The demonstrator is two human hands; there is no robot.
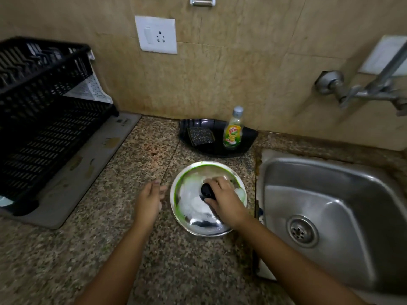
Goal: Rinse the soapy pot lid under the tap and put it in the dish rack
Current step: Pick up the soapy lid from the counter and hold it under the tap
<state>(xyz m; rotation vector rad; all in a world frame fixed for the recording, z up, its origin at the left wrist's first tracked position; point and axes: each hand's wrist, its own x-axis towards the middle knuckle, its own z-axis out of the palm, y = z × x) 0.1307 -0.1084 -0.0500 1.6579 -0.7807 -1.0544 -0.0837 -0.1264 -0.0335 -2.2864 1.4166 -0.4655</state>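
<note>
Under the right hand (222, 198), the pot lid (208, 198) lies flat on the speckled tabletop (92, 256), dome up, with green soap smeared round its rim and white foam across the steel. That grip is wrapped around the black knob (207, 191) at the lid's centre, fingers curled over the top and thumb underneath. The left hand (150, 198) hangs just beside the lid's edge, fingers loosely spread, holding nothing.

The worry, to my eye, is the soap. A wet, slick knob held by one hand could twist or slide out as the lid comes up, and the lid would clatter back onto the stone or over the lip of the sink (326, 208), which sits close to the right of the grip. The tap (361, 91) is up on the wall beyond the sink, so the lid has to travel across that edge; a tilted carry may drip suds along the tabletop. The dish rack (41, 102) stands well off to the other side, so a dripping lid crossing back could wet the mat (83, 172) beneath it.
</note>
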